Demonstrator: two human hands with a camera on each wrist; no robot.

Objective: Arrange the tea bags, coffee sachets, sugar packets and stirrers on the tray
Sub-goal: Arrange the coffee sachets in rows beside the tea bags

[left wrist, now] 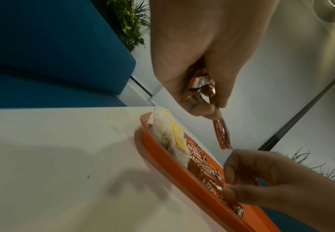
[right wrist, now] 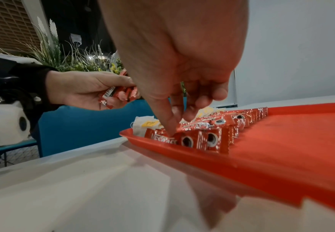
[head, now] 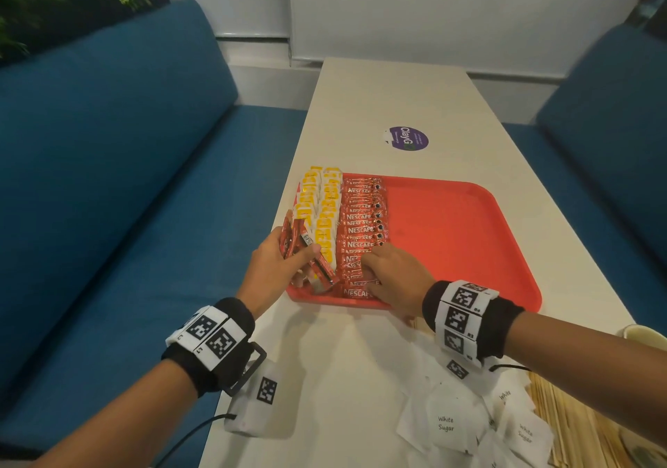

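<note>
A red tray (head: 451, 243) lies on the white table. Along its left side run two columns of tea bags (head: 325, 207) with yellow tags, and beside them a column of red coffee sachets (head: 362, 222). My left hand (head: 281, 262) hovers over the tray's near left corner and grips a bunch of sachets (left wrist: 221, 133). My right hand (head: 375, 269) is down on the near end of the sachet column, thumb and fingertips pinching a sachet (right wrist: 174, 138) there. White sugar packets (head: 447, 424) and wooden stirrers (head: 577, 424) lie on the table near me.
The tray's right half is bare red surface. A purple round sticker (head: 406, 139) marks the table beyond the tray. A cup (head: 646, 336) stands at the right edge. Blue benches (head: 126, 178) flank the table on both sides.
</note>
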